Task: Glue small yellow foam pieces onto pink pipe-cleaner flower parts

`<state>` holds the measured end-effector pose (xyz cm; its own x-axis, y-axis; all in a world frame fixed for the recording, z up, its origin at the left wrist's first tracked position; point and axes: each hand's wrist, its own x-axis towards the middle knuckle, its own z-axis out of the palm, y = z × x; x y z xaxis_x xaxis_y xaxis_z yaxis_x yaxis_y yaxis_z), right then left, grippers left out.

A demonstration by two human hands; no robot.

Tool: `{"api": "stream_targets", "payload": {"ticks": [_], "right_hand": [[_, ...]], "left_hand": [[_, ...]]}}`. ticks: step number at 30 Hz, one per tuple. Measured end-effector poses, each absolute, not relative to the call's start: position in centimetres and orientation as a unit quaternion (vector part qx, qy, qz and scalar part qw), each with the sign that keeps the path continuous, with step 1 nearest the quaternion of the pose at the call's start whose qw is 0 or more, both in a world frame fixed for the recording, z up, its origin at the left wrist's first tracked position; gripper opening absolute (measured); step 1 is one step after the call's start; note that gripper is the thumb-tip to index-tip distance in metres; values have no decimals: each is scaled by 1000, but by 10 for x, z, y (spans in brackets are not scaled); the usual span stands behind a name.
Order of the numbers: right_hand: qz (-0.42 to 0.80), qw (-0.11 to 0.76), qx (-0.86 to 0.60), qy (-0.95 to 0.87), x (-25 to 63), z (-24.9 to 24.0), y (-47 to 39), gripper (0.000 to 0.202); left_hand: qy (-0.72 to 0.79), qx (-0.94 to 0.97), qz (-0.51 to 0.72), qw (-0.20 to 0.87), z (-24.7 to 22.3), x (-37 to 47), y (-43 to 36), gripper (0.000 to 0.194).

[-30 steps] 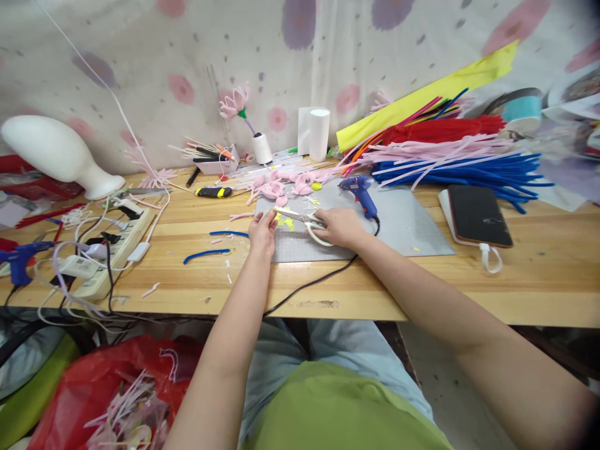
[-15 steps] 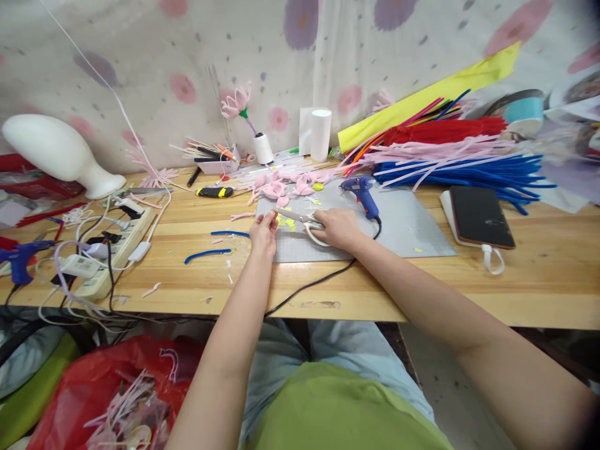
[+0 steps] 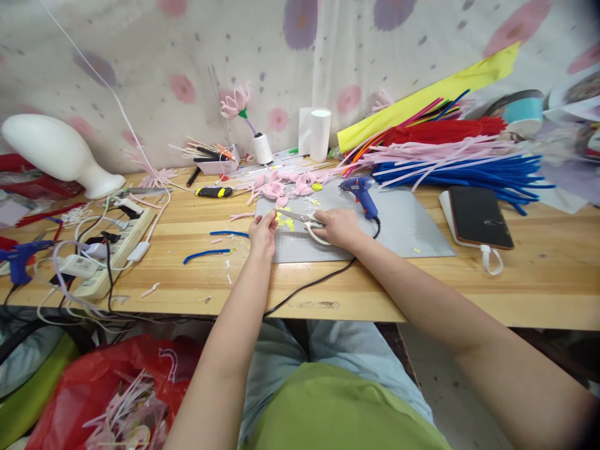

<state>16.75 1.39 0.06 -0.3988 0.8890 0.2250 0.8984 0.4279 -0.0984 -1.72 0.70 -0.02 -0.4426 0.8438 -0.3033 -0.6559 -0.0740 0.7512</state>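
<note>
My right hand [image 3: 341, 227] is closed round the pale handles of a pair of scissors [image 3: 313, 224], whose blades point left. At the blade tips, my left hand [image 3: 263, 234] has its thumb and fingers pinched together; whatever it holds is too small to make out. Both hands are over a grey cutting mat [image 3: 398, 215]. Bits of yellow paper [image 3: 287, 222] lie on the mat under the blades. Just behind them are pink fuzzy petals [image 3: 274, 187] and a small yellow piece [image 3: 317, 187].
A blue glue gun [image 3: 362, 195] lies on the mat, its black cord running to the front edge. Bundles of pipe cleaners [image 3: 459, 172] and a dark phone-like device [image 3: 482, 215] are at right. A power strip [image 3: 117, 250] with tangled cables sits left, near a utility knife [image 3: 214, 192].
Almost nothing differs. Both hands and the scissors stay in the same place, and the whole view has shifted very slightly.
</note>
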Motion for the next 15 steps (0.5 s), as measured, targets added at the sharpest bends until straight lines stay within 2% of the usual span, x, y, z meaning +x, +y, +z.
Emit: {"api": "stream_targets", "payload": {"ticks": [4, 11, 13, 15], "right_hand": [[3, 195, -560, -805, 174, 4, 17, 43], [13, 417, -632, -653, 235, 39, 23, 45], [-4, 431, -677, -596, 259, 45, 26, 47], [8, 362, -744, -562, 280, 44, 30, 46]], "left_hand": [[444, 118, 726, 513, 0, -16, 6, 30], [445, 140, 724, 507, 0, -15, 4, 31], [447, 146, 723, 506, -1, -15, 4, 32], [455, 151, 720, 502, -1, -15, 5, 34]]}}
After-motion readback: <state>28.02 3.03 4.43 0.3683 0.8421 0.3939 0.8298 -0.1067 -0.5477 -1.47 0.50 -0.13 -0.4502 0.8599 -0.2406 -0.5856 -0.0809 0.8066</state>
